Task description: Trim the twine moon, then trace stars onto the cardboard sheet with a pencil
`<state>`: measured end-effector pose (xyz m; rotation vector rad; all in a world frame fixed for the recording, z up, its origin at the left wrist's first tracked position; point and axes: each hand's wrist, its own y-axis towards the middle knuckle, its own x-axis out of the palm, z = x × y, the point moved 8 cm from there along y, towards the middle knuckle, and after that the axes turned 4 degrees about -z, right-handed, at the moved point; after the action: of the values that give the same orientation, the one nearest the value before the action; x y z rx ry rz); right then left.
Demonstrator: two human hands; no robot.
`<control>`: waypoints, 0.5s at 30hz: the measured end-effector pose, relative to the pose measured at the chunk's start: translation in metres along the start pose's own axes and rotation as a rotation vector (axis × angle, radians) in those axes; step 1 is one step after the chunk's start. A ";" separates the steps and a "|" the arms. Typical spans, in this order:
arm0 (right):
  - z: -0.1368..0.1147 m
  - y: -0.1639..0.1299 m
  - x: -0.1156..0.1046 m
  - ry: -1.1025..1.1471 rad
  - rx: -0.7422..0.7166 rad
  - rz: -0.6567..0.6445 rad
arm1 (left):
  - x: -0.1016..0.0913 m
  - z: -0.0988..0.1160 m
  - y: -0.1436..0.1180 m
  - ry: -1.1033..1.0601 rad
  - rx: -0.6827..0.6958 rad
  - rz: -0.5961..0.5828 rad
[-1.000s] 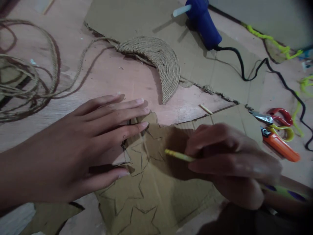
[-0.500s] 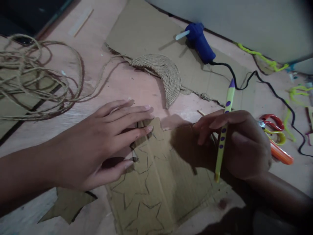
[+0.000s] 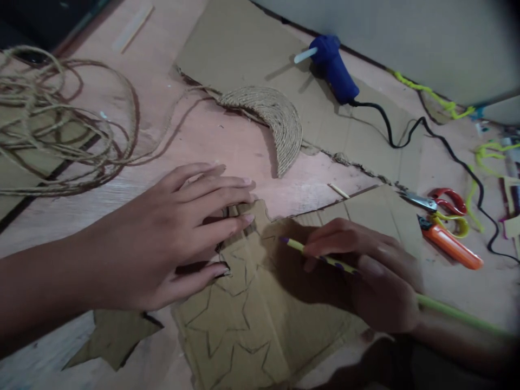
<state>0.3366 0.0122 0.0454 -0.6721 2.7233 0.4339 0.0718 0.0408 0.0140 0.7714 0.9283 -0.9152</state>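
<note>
My left hand (image 3: 174, 233) lies flat with fingers stretched, its fingertips on the upper left edge of a piece of cardboard (image 3: 300, 330). Star outlines are drawn in dark lines down the left side of this piece. My right hand (image 3: 374, 276) is closed around a yellow pencil (image 3: 296, 245) with purple dots. The pencil slants low, its purple end pointing left near a short drawn line. Whether that end touches the cardboard, I cannot tell. A cut-out cardboard star (image 3: 116, 338) lies below my left wrist.
Loose twine (image 3: 130, 103) is heaped at left, running to a twine-covered crescent (image 3: 280, 122). Behind it, a blue glue gun (image 3: 337, 73) rests on a larger cardboard sheet (image 3: 239, 38). Scissors (image 3: 447, 208) and an orange-handled tool (image 3: 455, 246) lie right. A dark object (image 3: 36, 21) fills the upper left corner.
My right hand has moved down, tipping the pencil from nearly upright to a low slant with its purple end over the cardboard. The scissors now show more fully. My left hand stays nearly still.
</note>
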 end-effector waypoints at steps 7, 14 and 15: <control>0.007 0.001 -0.006 0.004 0.015 0.058 | -0.003 0.002 -0.001 -0.014 -0.090 0.018; 0.000 0.009 -0.002 -0.056 -0.036 -0.004 | -0.001 0.000 -0.001 0.012 -0.055 0.008; 0.001 0.008 -0.003 -0.066 -0.029 0.006 | -0.001 0.000 -0.001 -0.001 -0.044 0.029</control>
<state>0.3354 0.0207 0.0478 -0.6461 2.6625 0.4886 0.0701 0.0411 0.0150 0.7453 0.9309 -0.8672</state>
